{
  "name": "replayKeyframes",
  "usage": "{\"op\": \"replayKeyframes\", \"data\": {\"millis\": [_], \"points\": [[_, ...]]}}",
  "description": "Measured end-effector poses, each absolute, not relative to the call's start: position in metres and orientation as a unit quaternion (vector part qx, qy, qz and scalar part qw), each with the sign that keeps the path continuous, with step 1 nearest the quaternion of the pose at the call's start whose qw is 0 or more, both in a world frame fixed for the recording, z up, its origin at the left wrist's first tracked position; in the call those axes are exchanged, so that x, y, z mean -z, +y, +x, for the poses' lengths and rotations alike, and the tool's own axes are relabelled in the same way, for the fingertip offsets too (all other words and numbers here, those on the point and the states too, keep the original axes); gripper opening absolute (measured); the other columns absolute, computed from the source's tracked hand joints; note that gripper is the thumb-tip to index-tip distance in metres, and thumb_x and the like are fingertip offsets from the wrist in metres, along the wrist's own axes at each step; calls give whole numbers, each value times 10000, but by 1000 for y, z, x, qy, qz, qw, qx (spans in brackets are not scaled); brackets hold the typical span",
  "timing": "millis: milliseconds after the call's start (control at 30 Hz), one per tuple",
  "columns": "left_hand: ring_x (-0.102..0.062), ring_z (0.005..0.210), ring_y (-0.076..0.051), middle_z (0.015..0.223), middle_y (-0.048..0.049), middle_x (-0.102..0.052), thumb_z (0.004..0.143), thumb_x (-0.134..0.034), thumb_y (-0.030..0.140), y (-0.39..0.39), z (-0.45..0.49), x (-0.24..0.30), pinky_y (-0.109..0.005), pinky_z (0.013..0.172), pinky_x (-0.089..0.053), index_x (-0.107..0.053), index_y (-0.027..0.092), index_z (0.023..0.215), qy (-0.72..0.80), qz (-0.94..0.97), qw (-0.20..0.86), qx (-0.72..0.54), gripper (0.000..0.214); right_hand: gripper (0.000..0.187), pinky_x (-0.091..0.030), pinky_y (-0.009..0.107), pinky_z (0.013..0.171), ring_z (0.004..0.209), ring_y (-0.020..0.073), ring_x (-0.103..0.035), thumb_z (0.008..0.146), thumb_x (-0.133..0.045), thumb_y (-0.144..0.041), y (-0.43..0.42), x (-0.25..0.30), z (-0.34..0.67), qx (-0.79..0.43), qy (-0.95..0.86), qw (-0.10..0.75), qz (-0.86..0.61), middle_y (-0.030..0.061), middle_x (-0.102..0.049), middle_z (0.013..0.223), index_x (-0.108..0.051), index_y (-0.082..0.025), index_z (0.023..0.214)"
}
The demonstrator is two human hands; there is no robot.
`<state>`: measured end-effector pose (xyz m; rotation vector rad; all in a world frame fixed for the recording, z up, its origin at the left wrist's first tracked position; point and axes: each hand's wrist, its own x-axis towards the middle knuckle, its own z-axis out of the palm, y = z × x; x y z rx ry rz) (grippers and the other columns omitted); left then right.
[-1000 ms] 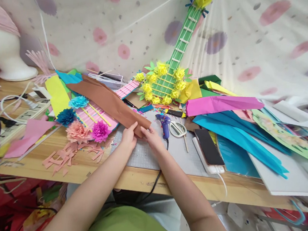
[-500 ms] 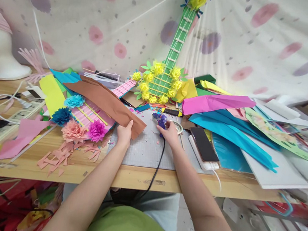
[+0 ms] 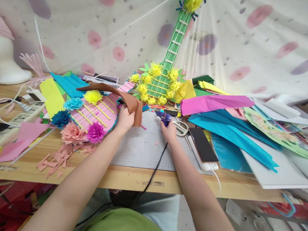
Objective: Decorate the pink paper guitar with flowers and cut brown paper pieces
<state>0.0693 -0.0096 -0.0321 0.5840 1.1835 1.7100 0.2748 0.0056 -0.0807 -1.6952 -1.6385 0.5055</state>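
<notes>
My left hand [image 3: 126, 119] is closed on one end of a long strip of brown crepe paper [image 3: 123, 94], which bends over it and trails back to the left. Beneath the strip lies a pink paper guitar [image 3: 99, 114] with yellow strings and blue, peach, magenta and yellow paper flowers. My right hand [image 3: 169, 130] grips a dark blue glue gun [image 3: 164, 117] above the grey cutting mat [image 3: 145, 149]; its black cord runs down over the table edge. Scissors with pale handles [image 3: 181, 128] lie just right of that hand.
A green paper guitar with yellow roses [image 3: 163, 80] leans at the back. To the right are a phone [image 3: 203, 144], blue crepe paper [image 3: 234, 133] and a magenta sheet [image 3: 215, 103]. Peach scraps [image 3: 55, 160] and a power strip [image 3: 9, 129] lie left.
My left hand has moved slightly left and up, folding the brown paper and uncovering the yellow flower on the pink guitar. My right hand and the glue gun have shifted only slightly.
</notes>
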Motion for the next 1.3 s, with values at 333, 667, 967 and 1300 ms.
{"op": "replayKeyframes", "data": {"millis": [333, 667, 967, 1300], "points": [[-657, 869, -211, 811, -64, -712, 659, -586, 27, -29, 62, 46, -382, 900, -468, -655, 146, 807, 501, 238, 566, -610, 202, 562, -440, 378, 898, 1085, 261, -567, 770, -594, -414, 2, 74, 294, -229, -690, 265, -633, 177, -596, 1165, -477, -107, 1225], [-646, 928, -215, 1004, -97, -695, 685, -564, 23, -64, 45, 61, -398, 922, -470, -635, 128, 1029, 444, 167, 636, -609, 366, 404, -442, 320, 878, 1015, 227, -607, 737, -562, -127, 12, 27, 357, -175, -709, 95, -676, 135, -652, 1098, -564, -122, 1141], [-657, 918, -238, 993, -115, -692, 696, -481, 47, -71, 34, 59, -428, 908, -486, -591, 123, 1115, 406, 88, 704, -577, 440, 399, -451, 330, 802, 1060, 289, -590, 770, -466, -101, 34, 43, 335, 19, -708, -124, -695, 242, -598, 1131, -557, -37, 1154], [-660, 895, -234, 974, -101, -696, 694, -483, 102, -73, 38, 60, -435, 920, -476, -575, 135, 1126, 377, 82, 720, -578, 443, 323, -452, 324, 724, 970, 295, -625, 747, -530, -169, 31, 27, 336, 15, -724, -161, -671, 218, -659, 1015, -623, -68, 1039]]}}
